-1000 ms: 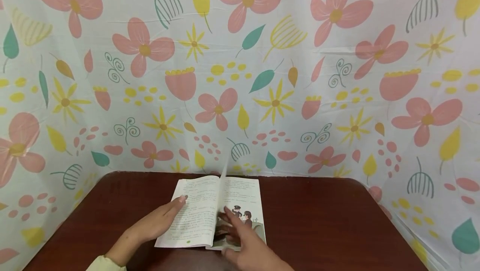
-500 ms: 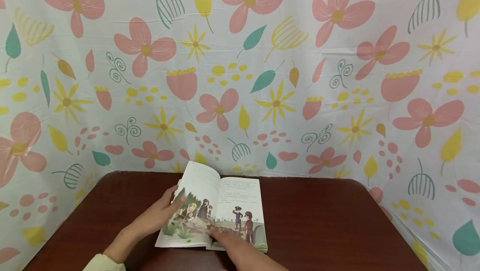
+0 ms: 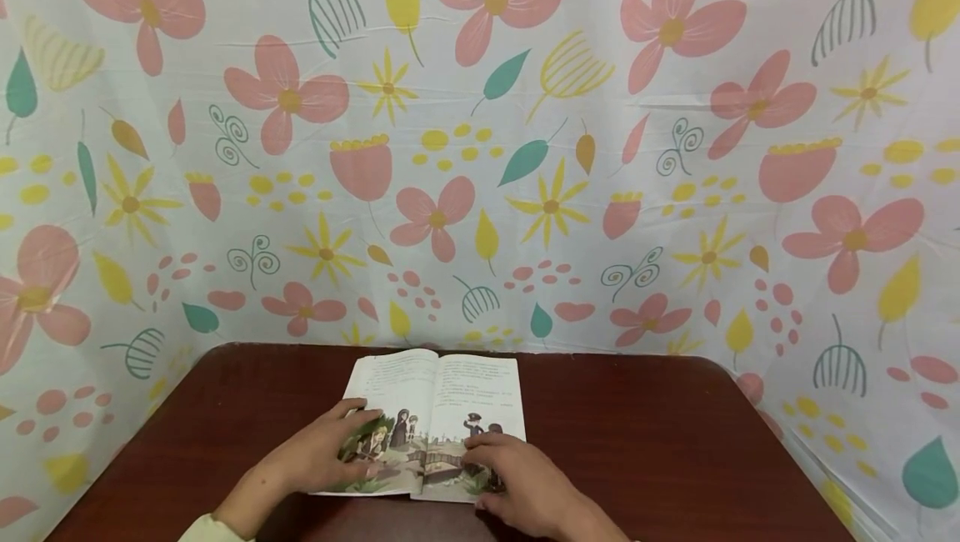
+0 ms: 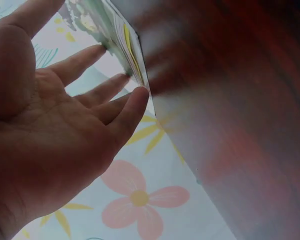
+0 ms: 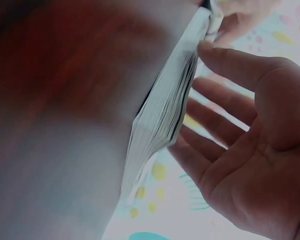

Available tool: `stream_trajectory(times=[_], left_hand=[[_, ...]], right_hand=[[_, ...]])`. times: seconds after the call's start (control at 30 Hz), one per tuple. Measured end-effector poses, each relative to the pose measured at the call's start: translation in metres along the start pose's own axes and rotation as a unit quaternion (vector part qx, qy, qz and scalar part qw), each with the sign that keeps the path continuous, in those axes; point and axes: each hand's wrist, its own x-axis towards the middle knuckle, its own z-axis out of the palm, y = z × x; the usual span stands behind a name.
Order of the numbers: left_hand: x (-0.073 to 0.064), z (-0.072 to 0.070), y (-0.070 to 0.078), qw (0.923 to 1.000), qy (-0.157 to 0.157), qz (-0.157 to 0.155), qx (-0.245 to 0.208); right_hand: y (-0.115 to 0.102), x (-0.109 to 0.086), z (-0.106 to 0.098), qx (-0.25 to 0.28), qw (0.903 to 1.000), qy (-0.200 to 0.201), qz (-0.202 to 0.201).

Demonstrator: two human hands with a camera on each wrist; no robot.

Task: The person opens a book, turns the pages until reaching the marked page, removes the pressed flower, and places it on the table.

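Observation:
An open book [image 3: 468,396] lies on the table, with printed text at the top and a coloured cartoon picture across the lower part of both pages. My left hand [image 3: 322,452] rests on the left page, fingers spread over its outer edge. On the lower right page lies my right hand [image 3: 528,479], covering part of the picture. In the left wrist view, extended fingertips of the left hand [image 4: 65,120] touch the book [image 4: 102,30]. The right wrist view shows the thick page edges of the book [image 5: 165,95] beside the loosely bent fingers of the right hand [image 5: 255,125].
A dark reddish-brown table [image 3: 637,442] with rounded far corners extends on both sides of the book. Behind it hangs a white cloth [image 3: 480,217] printed with flowers and leaves, which also runs along the left and right sides.
A page that stood upright swung over to the left and now lies flat, revealing the picture across both pages. My right hand has drawn back from the middle fold onto the right page.

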Motion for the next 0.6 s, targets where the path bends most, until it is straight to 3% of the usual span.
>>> stream_trajectory(times=[0.23,0.6], left_hand=[[0.001,0.000,-0.003,0.9998,-0.013,-0.009,0.008],[-0.004,-0.001,0.002,0.9999,-0.011,-0.002,0.002]], right_hand=[[0.007,0.000,-0.006,0.021,0.9997,-0.005,0.008],[0.017,-0.001,-0.015,0.067,0.9974,-0.019,-0.022]])
